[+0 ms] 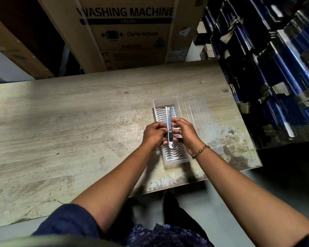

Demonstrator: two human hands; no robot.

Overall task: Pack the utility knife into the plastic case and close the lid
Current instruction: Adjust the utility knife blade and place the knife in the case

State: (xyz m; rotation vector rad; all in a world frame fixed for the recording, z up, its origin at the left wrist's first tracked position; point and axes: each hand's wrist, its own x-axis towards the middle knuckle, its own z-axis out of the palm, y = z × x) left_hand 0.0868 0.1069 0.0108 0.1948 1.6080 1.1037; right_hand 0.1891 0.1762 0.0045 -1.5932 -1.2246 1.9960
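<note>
Utility knife (169, 128) first: you hold it in both hands, just above the plastic case (175, 154). It is long, thin and silver, with a dark part near the end that points toward you. It runs the same way as the case, long end away from you.

Your left hand (152, 133) is curled, and its fingers pinch the left side of the knife. Your right hand (185, 131) is curled too, and its fingers pinch the right side near the middle. You wear a gold chain bracelet (200, 152) on your right wrist.

The plastic case lies open on the wooden table (61, 125), near the right edge. It is clear, and inside it sits a tray with wavy ridges (163, 115). Your hands hide the middle of the tray. You cannot tell if the knife touches the tray or hangs a bit over it.

The clear lid (200, 118) lies flat on the table, just beside the case on its right side. It has thin lines on it.

Behind the table stands a big cardboard box (127, 32) that says WASHING MACHINE. On the right are stacks of dark blue packs (284, 68).
</note>
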